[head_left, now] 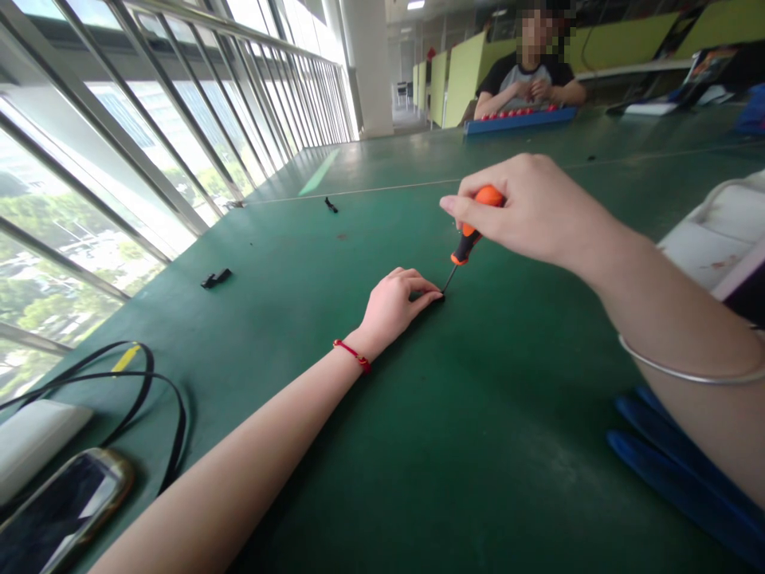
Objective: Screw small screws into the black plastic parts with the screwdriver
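Observation:
My right hand [519, 209] is wrapped round the orange and black handle of a screwdriver [469, 239], whose thin shaft slants down to the left. The shaft's tip meets a small black part [441, 298] on the green table [514, 383]. Pinched at the fingertips, my left hand [397, 300] holds that part against the tabletop from the left. Most of the black part is hidden by my fingers, so its shape is unclear.
Two small black pieces [216, 278] [331, 205] lie left and far left. A phone [65, 510], white box [41, 446] and black cable [179, 414] sit lower left; blue gloves [669, 454] lower right. A person [526, 84] sits behind a blue tray [519, 120].

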Demonstrator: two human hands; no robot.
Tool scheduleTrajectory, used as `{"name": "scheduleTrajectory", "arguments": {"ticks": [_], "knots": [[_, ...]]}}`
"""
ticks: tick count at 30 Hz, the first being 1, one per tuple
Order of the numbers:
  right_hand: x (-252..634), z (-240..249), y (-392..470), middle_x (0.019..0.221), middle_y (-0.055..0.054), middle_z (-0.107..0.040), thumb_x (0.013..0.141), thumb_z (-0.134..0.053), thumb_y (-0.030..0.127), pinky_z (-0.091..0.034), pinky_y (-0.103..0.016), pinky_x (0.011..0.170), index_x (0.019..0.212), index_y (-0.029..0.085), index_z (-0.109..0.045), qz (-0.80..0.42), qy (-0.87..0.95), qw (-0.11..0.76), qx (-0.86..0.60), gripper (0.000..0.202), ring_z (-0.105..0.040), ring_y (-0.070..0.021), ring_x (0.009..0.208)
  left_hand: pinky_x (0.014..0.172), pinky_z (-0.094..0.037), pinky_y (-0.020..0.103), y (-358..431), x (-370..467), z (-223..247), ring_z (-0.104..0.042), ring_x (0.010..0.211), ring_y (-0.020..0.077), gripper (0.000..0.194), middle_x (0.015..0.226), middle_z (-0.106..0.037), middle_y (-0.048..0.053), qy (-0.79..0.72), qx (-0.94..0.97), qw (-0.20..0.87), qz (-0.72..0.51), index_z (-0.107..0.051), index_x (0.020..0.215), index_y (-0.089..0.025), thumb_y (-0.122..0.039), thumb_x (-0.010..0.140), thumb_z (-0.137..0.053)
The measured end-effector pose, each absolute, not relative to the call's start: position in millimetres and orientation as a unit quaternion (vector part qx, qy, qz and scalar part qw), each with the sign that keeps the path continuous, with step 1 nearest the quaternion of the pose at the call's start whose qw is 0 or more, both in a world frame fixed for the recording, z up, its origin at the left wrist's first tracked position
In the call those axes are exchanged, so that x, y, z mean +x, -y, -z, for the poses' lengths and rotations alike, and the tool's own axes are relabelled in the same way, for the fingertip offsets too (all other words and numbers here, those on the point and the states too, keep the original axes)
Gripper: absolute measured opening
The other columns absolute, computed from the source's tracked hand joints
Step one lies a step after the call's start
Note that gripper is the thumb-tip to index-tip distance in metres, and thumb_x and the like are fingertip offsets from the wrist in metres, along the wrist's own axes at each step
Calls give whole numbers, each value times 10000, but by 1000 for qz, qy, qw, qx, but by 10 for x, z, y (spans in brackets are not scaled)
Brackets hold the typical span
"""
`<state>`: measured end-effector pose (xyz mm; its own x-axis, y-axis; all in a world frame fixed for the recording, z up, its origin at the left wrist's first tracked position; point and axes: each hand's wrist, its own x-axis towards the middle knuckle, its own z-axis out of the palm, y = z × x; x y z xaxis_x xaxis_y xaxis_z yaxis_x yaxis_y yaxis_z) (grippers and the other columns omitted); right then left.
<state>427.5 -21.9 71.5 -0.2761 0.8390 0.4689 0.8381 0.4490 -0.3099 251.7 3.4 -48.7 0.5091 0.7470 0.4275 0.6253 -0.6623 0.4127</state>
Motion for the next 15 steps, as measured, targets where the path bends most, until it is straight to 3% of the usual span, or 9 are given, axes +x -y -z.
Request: {"name": "scheduleTrajectory", "arguments": {"ticks": [4, 8, 12, 15], "knots": [[4271, -703, 213, 626, 13, -552, 706, -576, 280, -306, -283, 525, 748, 228, -597, -22, 802, 301, -515, 70, -428, -120, 537, 774, -444, 294, -32, 2518, 485, -548, 838, 174, 205, 859, -670, 19, -401, 861, 105, -296, -722, 856, -217, -338, 847, -556], [4254, -748, 217, 580, 8, -561, 698, -562, 272, -332, -281, 527, 638, 205, -607, -48, 814, 292, -500, 100, -456, -125, 552, 762, -440, 295, -32, 2519, 484, -546, 836, 175, 204, 854, -670, 20, -402, 861, 105, -294, -718, 849, -216, -337, 847, -553], [4359, -788, 397, 585, 2, -563, 701, -558, 237, -345, -305, 543, 593, 203, -573, 30, 799, 386, -460, 114, -465, -133, 569, 760, -438, 298, -24, 2521, 473, -550, 849, 180, 212, 862, -671, 23, -409, 858, 108, -290, -715, 851, -216, -347, 847, -549], [4580, -632, 708, 586, 10, -552, 774, -510, 267, -429, -352, 662, 598, 232, -527, 79, 738, 464, -484, 181, -491, -142, 573, 763, -437, 301, -12, 2524, 459, -555, 857, 181, 216, 869, -672, 24, -414, 857, 114, -284, -715, 852, -219, -344, 851, -539]]}}
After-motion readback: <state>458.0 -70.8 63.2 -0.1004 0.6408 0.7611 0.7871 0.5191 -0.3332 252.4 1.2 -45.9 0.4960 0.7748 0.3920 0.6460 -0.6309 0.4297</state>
